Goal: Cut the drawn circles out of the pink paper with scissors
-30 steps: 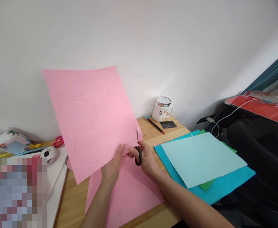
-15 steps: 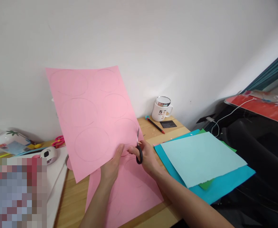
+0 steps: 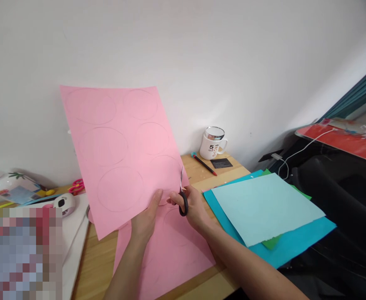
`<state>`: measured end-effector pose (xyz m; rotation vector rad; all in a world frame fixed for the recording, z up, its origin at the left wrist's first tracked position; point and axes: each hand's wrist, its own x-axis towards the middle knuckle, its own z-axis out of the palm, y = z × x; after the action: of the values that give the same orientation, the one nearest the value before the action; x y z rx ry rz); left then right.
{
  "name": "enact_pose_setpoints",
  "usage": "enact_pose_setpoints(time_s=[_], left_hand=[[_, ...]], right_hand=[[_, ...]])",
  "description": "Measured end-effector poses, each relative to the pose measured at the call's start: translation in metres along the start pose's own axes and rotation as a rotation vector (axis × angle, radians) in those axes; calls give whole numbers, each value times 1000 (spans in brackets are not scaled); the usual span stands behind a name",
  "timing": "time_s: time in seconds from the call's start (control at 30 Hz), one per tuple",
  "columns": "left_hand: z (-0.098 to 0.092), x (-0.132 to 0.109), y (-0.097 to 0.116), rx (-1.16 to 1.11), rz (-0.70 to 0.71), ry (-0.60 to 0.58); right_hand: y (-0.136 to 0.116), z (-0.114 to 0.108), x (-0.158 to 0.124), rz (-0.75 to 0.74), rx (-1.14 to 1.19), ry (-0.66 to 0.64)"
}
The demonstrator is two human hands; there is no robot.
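A pink sheet (image 3: 114,154) with several pencilled circles is held up and tilted over the table. My left hand (image 3: 147,216) grips its lower edge, thumb on the front face. My right hand (image 3: 191,206) holds black-handled scissors (image 3: 183,203), whose blades point up at the sheet's lower right corner, over a drawn circle. The blades look nearly closed, and part of them is hidden by the paper. Beneath both hands another pink sheet (image 3: 176,254) with circle outlines lies on the wooden table (image 3: 92,258).
A white mug (image 3: 209,148), a black and red pen (image 3: 204,164) and a black card (image 3: 221,163) stand or lie behind. Light blue paper (image 3: 267,208) tops blue and green sheets at right. Pink scissors (image 3: 76,186) and a white vase (image 3: 17,183) are left.
The held pink sheet has shifted and tilted slightly, its lower left corner moving a little up and left. Both hands have barely moved.
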<state>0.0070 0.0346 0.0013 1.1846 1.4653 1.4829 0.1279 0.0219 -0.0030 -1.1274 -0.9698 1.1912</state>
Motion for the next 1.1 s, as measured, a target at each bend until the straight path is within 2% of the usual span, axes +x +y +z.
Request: enact_pose_setpoints(time_s=[0.13, 0.3, 0.4, 0.5, 0.6, 0.67, 0.77, 0.87, 1.0, 1.1], left_hand=[[-2, 0, 1, 83, 63, 7], [-3, 0, 3, 78, 57, -48], [-3, 0, 6, 81, 33, -34], [-3, 0, 10, 53, 27, -4], [-4, 1, 11, 27, 51, -26], [-5, 2, 8, 24, 74, -46], [-4, 3, 1, -63, 91, -12], [-1, 3, -5, -188, 44, 14], [3, 2, -9, -155, -74, 35], [2, 2, -9, -171, -101, 41]], right_hand=[[1, 1, 1, 4, 16, -5], [1, 1, 1, 9, 54, -12], [1, 1, 0, 26, 51, -13], [0, 1, 0, 41, 48, -15], [1, 1, -1, 43, 78, -25], [2, 1, -1, 47, 90, -28], [5, 3, -1, 49, 77, -36], [11, 7, -2, 37, 86, -54], [24, 12, -3, 32, 113, -98], [27, 12, -3, 24, 91, -116]])
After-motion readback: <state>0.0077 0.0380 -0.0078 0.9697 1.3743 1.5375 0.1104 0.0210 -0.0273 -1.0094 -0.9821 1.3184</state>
